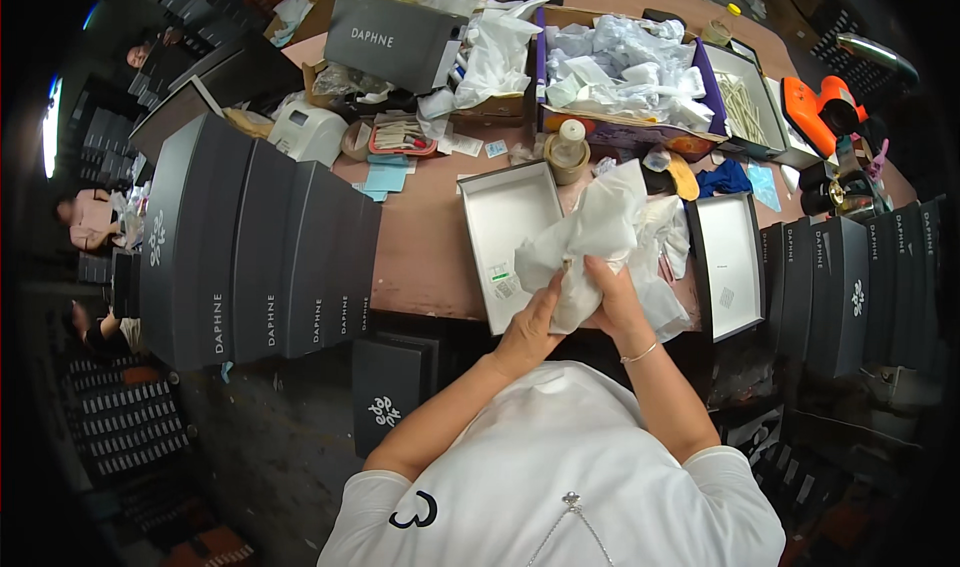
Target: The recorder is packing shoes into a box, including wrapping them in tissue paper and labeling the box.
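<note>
Both of my hands are closed on a bundle of white tissue paper (600, 212), held up over the front of the table. My left hand (532, 329) grips its lower left side, with the thumb and fingers against the paper. On its lower right, my right hand (613, 297) presses the thumb over the folds. What lies inside the wrapping, if anything, is hidden. Just left of the bundle is an open shoebox part (510, 212) with a white inside. A second white-lined box part (728, 267) lies to the right, beyond more crumpled white paper (665, 229).
Stacked dark grey shoeboxes (265, 257) wall off the left, and more shoeboxes (840, 287) stand at the right. Toward the back are a purple carton (545, 67) full of crumpled paper, a glue bottle (570, 147), a red tray (405, 135) and an orange tool (810, 112).
</note>
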`<state>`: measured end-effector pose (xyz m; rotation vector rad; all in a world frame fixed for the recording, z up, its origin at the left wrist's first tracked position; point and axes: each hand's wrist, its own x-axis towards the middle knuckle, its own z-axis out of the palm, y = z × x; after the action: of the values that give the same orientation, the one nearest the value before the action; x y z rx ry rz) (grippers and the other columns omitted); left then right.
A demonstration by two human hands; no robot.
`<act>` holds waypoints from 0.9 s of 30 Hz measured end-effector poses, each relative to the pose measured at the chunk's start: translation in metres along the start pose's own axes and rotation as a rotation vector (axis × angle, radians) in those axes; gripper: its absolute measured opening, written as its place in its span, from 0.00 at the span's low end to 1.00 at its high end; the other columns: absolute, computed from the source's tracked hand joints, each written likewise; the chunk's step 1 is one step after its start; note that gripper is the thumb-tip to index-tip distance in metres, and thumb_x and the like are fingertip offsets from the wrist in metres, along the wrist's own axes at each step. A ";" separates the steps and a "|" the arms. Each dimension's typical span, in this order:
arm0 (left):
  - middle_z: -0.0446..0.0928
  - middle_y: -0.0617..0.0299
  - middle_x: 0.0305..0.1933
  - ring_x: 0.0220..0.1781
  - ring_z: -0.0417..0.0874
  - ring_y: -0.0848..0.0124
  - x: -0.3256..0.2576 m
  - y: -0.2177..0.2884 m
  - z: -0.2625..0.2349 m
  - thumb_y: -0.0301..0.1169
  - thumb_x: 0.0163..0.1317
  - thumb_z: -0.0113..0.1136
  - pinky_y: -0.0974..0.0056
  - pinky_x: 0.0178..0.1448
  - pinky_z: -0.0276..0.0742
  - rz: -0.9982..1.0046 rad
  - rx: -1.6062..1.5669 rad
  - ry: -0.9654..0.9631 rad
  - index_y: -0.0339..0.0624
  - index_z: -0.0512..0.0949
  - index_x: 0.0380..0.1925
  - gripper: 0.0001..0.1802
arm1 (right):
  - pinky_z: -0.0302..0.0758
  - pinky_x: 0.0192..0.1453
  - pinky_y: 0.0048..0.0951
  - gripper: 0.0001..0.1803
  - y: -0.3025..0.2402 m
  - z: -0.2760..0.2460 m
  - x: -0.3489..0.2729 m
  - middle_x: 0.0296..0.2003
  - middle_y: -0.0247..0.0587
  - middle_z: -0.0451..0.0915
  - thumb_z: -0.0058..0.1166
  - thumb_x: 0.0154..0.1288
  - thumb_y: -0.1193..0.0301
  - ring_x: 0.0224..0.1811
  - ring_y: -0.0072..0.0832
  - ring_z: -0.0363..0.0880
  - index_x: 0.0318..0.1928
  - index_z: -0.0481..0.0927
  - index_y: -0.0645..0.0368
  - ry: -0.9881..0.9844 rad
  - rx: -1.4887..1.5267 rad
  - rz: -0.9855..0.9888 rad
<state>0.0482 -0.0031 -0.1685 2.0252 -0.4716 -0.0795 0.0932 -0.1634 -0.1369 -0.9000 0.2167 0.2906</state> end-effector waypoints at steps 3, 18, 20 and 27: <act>0.77 0.49 0.46 0.40 0.81 0.51 -0.002 -0.032 -0.023 0.21 0.56 0.61 0.53 0.44 0.78 -0.259 0.088 0.020 0.44 0.47 0.73 0.47 | 0.77 0.52 0.31 0.27 0.000 -0.014 0.023 0.47 0.40 0.79 0.61 0.62 0.63 0.47 0.26 0.79 0.57 0.72 0.65 -0.161 -0.305 0.050; 0.76 0.60 0.43 0.40 0.78 0.77 0.000 -0.025 -0.028 0.26 0.64 0.60 0.71 0.45 0.77 -0.486 -0.451 -0.045 0.33 0.72 0.57 0.21 | 0.69 0.62 0.46 0.43 -0.042 -0.136 -0.087 0.62 0.56 0.66 0.60 0.47 0.79 0.64 0.53 0.65 0.68 0.63 0.49 0.396 -1.875 -0.079; 0.75 0.57 0.49 0.49 0.77 0.72 0.016 -0.017 0.010 0.27 0.63 0.61 0.68 0.50 0.78 -0.387 -0.383 -0.195 0.33 0.72 0.58 0.23 | 0.71 0.59 0.45 0.39 -0.006 -0.200 -0.090 0.56 0.57 0.73 0.54 0.47 0.83 0.59 0.52 0.71 0.65 0.67 0.52 0.434 -1.684 -0.012; 0.56 0.44 0.73 0.73 0.59 0.52 0.070 -0.013 0.059 0.57 0.68 0.46 0.48 0.73 0.56 -1.048 -1.091 -0.168 0.37 0.47 0.71 0.44 | 0.76 0.51 0.36 0.23 -0.079 -0.090 -0.021 0.42 0.52 0.81 0.48 0.51 0.86 0.46 0.47 0.80 0.49 0.80 0.60 0.115 -1.261 -0.620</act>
<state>0.1015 -0.0725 -0.1980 0.9797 0.5132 -0.9273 0.0946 -0.2848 -0.1264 -2.1666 -0.1931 -0.2668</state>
